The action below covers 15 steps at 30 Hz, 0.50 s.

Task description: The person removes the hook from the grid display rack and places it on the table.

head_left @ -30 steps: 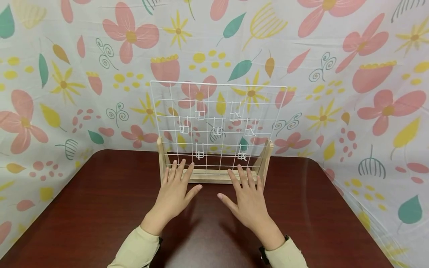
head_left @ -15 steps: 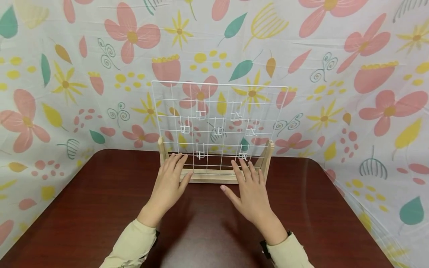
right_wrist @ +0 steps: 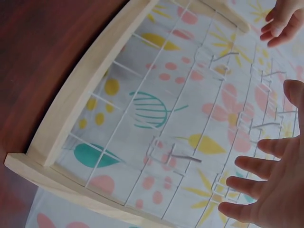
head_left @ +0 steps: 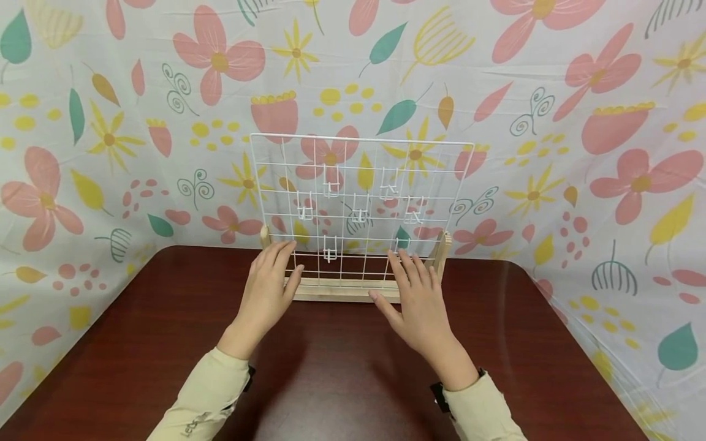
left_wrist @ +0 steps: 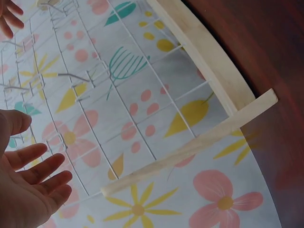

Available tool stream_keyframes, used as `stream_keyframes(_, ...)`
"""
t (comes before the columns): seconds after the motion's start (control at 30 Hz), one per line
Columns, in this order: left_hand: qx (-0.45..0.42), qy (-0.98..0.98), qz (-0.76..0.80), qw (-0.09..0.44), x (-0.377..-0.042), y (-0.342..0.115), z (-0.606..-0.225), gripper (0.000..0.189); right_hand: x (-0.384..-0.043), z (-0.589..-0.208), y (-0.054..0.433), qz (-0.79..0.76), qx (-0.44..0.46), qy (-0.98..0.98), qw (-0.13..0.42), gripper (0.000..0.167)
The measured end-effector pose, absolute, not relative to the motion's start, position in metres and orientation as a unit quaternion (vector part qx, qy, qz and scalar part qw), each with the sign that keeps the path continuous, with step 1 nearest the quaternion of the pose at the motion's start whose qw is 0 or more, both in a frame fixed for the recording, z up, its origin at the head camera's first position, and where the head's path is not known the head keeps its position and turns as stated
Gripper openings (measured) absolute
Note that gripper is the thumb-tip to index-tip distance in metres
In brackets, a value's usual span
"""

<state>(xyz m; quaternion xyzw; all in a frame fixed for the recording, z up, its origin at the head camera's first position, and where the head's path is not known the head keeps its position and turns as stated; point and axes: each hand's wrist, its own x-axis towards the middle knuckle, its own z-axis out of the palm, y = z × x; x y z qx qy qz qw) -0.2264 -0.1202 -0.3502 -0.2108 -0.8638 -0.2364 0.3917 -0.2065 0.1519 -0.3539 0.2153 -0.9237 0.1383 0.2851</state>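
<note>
Farther apart now, left hand (head_left: 263, 286) and right hand (head_left: 421, 306), both unclenched, before one grid (head_left: 342, 216), seven hooks (head_left: 360, 215)

pale cream sleeves (head_left: 485, 409), the left one bearing dark lettering (head_left: 194, 424); black bands (head_left: 439, 395) peek out at both cuffs (head_left: 232, 355).

Left hand (head_left: 263, 286) and right hand (head_left: 423, 309) out ahead, well apart

The left forearm (head_left: 204, 392) comes in from between seven and eight o'clock, the right forearm (head_left: 485, 407) from about five, both sleeved. The head view shows the backs of the hands. The left fingers (head_left: 273, 257) lie close together, relaxed, pointing to one o'clock, the left thumb (head_left: 294, 285) apart from them. The right fingers (head_left: 410, 269) spread slightly toward eleven, the right thumb (head_left: 386, 308) between ten and eleven. In the left wrist view, the left palm (left_wrist: 23, 194) shows at eight o'clock.
</note>
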Motion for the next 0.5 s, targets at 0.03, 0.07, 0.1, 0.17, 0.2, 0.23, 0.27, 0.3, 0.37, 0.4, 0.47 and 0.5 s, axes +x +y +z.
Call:
stream_keyframes(0.03, -0.207, -0.864, -0.244, 0.390, -0.227, -0.121, -0.349, 0.042, -0.207, -0.353, 0.153, 0.144, 0.218, -0.920, 0.291, 0.077)
stream_keyframes(0.07, -0.203, -0.864, -0.252, 0.385, -0.227, -0.123, -0.347, 0.041, -0.208, -0.352, 0.154, 0.150, 0.220, -0.917, 0.296, 0.077)
stream_keyframes(0.1, -0.198, -0.865, -0.262, 0.381, -0.228, -0.124, -0.346, 0.041, -0.209, -0.352, 0.155, 0.155, 0.222, -0.914, 0.301, 0.076)
stream_keyframes(0.17, -0.184, -0.866, -0.284, 0.368, -0.229, -0.127, -0.343, 0.040, -0.211, -0.351, 0.156, 0.171, 0.225, -0.908, 0.310, 0.075)
stream_keyframes(0.2, -0.176, -0.866, -0.296, 0.363, -0.229, -0.128, -0.342, 0.040, -0.213, -0.351, 0.157, 0.178, 0.226, -0.905, 0.314, 0.075)
stream_keyframes(0.23, -0.169, -0.864, -0.308, 0.359, -0.230, -0.130, -0.341, 0.040, -0.214, -0.351, 0.158, 0.187, 0.228, -0.902, 0.316, 0.075)
stream_keyframes(0.27, -0.163, -0.863, -0.319, 0.357, -0.231, -0.132, -0.340, 0.040, -0.215, -0.350, 0.159, 0.195, 0.228, -0.899, 0.318, 0.074)
stream_keyframes(0.3, -0.158, -0.860, -0.328, 0.358, -0.232, -0.134, -0.339, 0.040, -0.217, -0.350, 0.160, 0.202, 0.230, -0.897, 0.320, 0.074)
stream_keyframes(0.37, -0.151, -0.853, -0.346, 0.361, -0.234, -0.137, -0.337, 0.040, -0.219, -0.350, 0.161, 0.216, 0.232, -0.891, 0.325, 0.072)
stream_keyframes(0.4, -0.149, -0.849, -0.354, 0.363, -0.235, -0.139, -0.336, 0.040, -0.220, -0.350, 0.162, 0.222, 0.233, -0.888, 0.327, 0.072)
stream_keyframes(0.47, -0.146, -0.842, -0.369, 0.365, -0.238, -0.143, -0.334, 0.041, -0.221, -0.349, 0.163, 0.232, 0.234, -0.884, 0.331, 0.072)
stream_keyframes(0.5, -0.143, -0.839, -0.377, 0.365, -0.240, -0.145, -0.333, 0.041, -0.222, -0.349, 0.164, 0.235, 0.234, -0.882, 0.334, 0.072)
